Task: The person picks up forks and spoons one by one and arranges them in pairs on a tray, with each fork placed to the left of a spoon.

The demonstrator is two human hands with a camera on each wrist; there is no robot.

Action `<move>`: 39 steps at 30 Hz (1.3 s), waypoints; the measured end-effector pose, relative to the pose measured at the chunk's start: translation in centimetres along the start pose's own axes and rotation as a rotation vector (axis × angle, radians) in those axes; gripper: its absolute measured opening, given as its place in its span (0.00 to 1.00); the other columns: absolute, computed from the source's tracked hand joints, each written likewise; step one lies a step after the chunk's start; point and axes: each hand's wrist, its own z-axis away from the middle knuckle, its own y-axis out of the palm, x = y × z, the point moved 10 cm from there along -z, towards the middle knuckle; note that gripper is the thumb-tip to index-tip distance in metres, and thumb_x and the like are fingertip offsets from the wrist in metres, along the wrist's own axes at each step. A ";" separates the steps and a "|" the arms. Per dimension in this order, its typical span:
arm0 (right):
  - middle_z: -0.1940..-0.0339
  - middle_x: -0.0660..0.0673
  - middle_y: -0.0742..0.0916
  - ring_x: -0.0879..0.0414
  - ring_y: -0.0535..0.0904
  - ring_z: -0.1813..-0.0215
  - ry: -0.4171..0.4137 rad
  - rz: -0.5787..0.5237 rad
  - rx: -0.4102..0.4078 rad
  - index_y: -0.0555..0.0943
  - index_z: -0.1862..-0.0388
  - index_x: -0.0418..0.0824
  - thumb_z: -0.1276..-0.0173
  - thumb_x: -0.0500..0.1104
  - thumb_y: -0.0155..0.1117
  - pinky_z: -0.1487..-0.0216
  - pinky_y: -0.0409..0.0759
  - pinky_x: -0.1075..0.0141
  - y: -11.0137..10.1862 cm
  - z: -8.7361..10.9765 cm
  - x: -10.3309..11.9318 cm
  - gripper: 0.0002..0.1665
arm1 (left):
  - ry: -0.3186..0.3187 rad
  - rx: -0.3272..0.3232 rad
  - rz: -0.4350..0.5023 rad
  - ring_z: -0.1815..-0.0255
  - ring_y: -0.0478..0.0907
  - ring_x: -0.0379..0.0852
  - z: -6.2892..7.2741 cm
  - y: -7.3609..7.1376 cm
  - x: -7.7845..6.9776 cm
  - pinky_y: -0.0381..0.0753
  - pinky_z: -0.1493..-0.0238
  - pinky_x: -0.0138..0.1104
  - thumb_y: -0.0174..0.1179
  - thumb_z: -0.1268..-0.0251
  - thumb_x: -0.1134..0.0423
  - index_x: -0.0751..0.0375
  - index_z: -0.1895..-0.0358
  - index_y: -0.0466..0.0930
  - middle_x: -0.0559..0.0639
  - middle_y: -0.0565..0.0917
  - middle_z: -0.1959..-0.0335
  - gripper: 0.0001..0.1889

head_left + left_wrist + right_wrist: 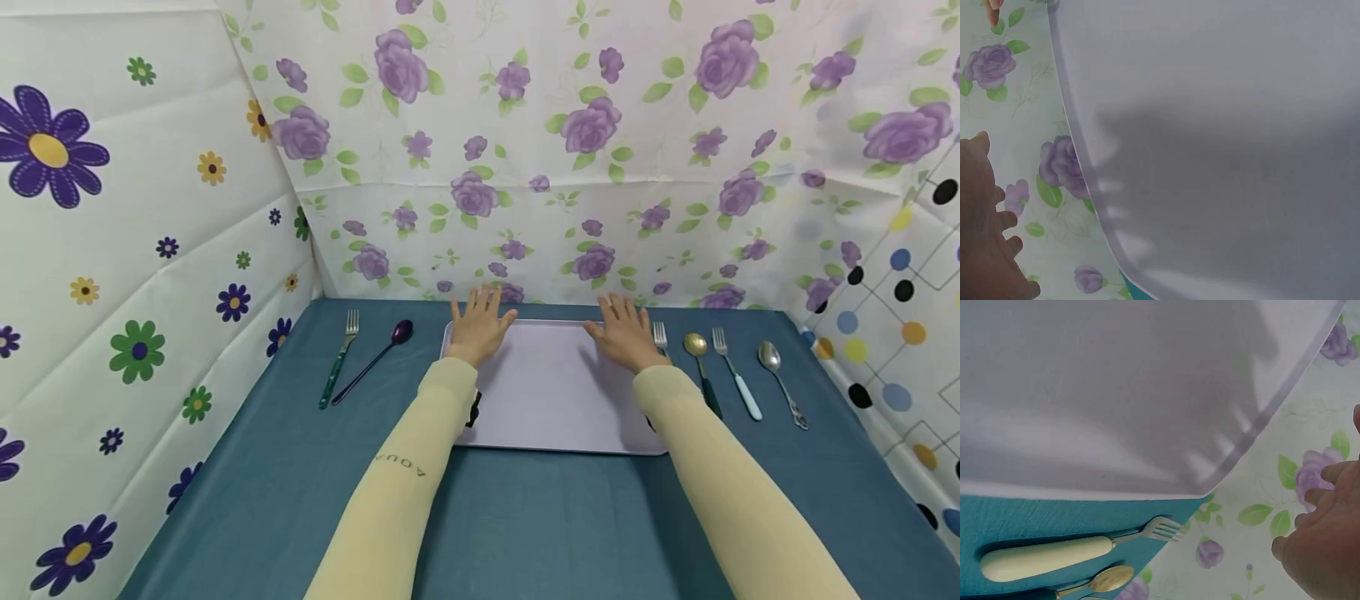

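Note:
A pale lilac rectangular tray with a low raised rim lies on the blue-green cloth. Over its far left corner is my left hand, palm down with fingers spread and pointing away from me. My right hand is spread the same way over the far right corner. Both wrist views show the hands' shadows on the tray and nothing held by either hand. Close by my right hand, a fork is partly covered by the hand and sleeve; its pale handle shows in the right wrist view.
Left of the tray lie a green-handled fork and a dark purple spoon. Right of it lie a gold spoon with dark handle, a white-handled fork and a silver spoon. Flowered cloth hangs behind the table.

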 end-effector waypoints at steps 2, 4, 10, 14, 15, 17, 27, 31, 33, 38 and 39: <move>0.14 0.30 0.46 0.31 0.32 0.16 -0.003 -0.013 -0.004 0.42 0.14 0.35 0.15 0.66 0.36 0.23 0.27 0.34 -0.1 0.1 -0.3 0.48 | -0.004 0.006 -0.004 0.14 0.38 0.55 -0.2 0.1 0.2 0.35 0.20 0.61 0.30 0.16 0.36 0.51 0.13 0.43 0.53 0.44 0.13 0.38; 0.15 0.30 0.46 0.30 0.33 0.16 0.000 -0.026 -0.008 0.42 0.14 0.34 0.14 0.63 0.37 0.22 0.28 0.34 -0.3 0.3 -0.5 0.47 | -0.008 0.012 -0.012 0.14 0.38 0.55 -0.4 0.3 0.5 0.35 0.20 0.61 0.30 0.16 0.36 0.50 0.13 0.41 0.52 0.44 0.13 0.38; 0.15 0.29 0.46 0.31 0.33 0.16 0.021 -0.046 -0.010 0.44 0.14 0.33 0.14 0.60 0.40 0.22 0.29 0.35 -0.7 1.0 -1.0 0.46 | -0.004 0.005 -0.010 0.14 0.38 0.55 0.0 0.1 0.9 0.34 0.21 0.62 0.30 0.16 0.35 0.51 0.13 0.42 0.54 0.44 0.13 0.38; 0.15 0.29 0.46 0.31 0.33 0.16 0.028 -0.050 -0.018 0.44 0.14 0.33 0.14 0.61 0.41 0.22 0.27 0.36 -0.9 1.2 -1.4 0.46 | 0.000 -0.016 0.014 0.14 0.39 0.56 0.7 -0.7 0.8 0.33 0.21 0.62 0.32 0.15 0.38 0.52 0.14 0.44 0.55 0.46 0.14 0.37; 0.15 0.29 0.46 0.31 0.33 0.16 0.027 -0.052 -0.018 0.44 0.14 0.33 0.14 0.61 0.40 0.22 0.27 0.36 -0.8 1.2 -1.7 0.46 | 0.001 -0.016 0.023 0.14 0.39 0.56 0.7 -0.8 0.8 0.33 0.21 0.62 0.33 0.15 0.38 0.52 0.14 0.45 0.56 0.46 0.14 0.37; 0.15 0.29 0.46 0.31 0.32 0.16 0.021 -0.058 -0.018 0.43 0.14 0.33 0.14 0.63 0.39 0.22 0.27 0.35 -0.5 1.0 -2.3 0.48 | 0.002 -0.020 0.041 0.14 0.39 0.56 0.9 -0.8 0.9 0.32 0.21 0.62 0.34 0.14 0.39 0.52 0.14 0.46 0.56 0.47 0.14 0.36; 0.16 0.27 0.47 0.28 0.34 0.17 0.007 -0.077 -0.023 0.45 0.14 0.33 0.15 0.64 0.40 0.23 0.30 0.33 -0.7 0.8 -4.0 0.48 | -0.020 -0.011 -0.006 0.14 0.40 0.57 0.2 -0.1 2.6 0.34 0.21 0.63 0.31 0.15 0.37 0.50 0.14 0.44 0.55 0.46 0.14 0.37; 0.16 0.27 0.48 0.28 0.35 0.17 0.008 -0.071 -0.042 0.46 0.14 0.32 0.14 0.60 0.42 0.22 0.30 0.34 -1.4 1.4 -3.7 0.45 | -0.016 -0.016 -0.005 0.14 0.40 0.58 0.2 -0.4 3.0 0.34 0.21 0.63 0.31 0.15 0.37 0.52 0.14 0.44 0.56 0.45 0.14 0.37; 0.16 0.27 0.48 0.27 0.36 0.17 0.008 -0.072 -0.043 0.45 0.15 0.31 0.14 0.59 0.43 0.22 0.30 0.33 -1.7 1.7 -3.5 0.45 | -0.017 -0.018 -0.004 0.14 0.41 0.58 0.4 -0.7 3.1 0.34 0.21 0.63 0.31 0.15 0.37 0.52 0.14 0.44 0.56 0.46 0.14 0.37; 0.16 0.26 0.48 0.26 0.36 0.17 -0.002 -0.081 -0.038 0.45 0.15 0.31 0.14 0.61 0.42 0.23 0.32 0.32 -1.6 1.8 -3.6 0.47 | -0.027 -0.017 -0.008 0.14 0.39 0.57 0.7 -0.7 3.7 0.35 0.21 0.63 0.31 0.15 0.37 0.53 0.14 0.45 0.56 0.46 0.14 0.37; 0.17 0.26 0.48 0.26 0.36 0.17 -0.005 -0.079 -0.038 0.45 0.15 0.31 0.14 0.62 0.41 0.23 0.32 0.31 -1.5 1.7 -3.7 0.47 | -0.031 -0.018 -0.005 0.14 0.39 0.57 0.7 -0.7 3.9 0.34 0.21 0.63 0.31 0.15 0.37 0.53 0.14 0.45 0.56 0.46 0.14 0.37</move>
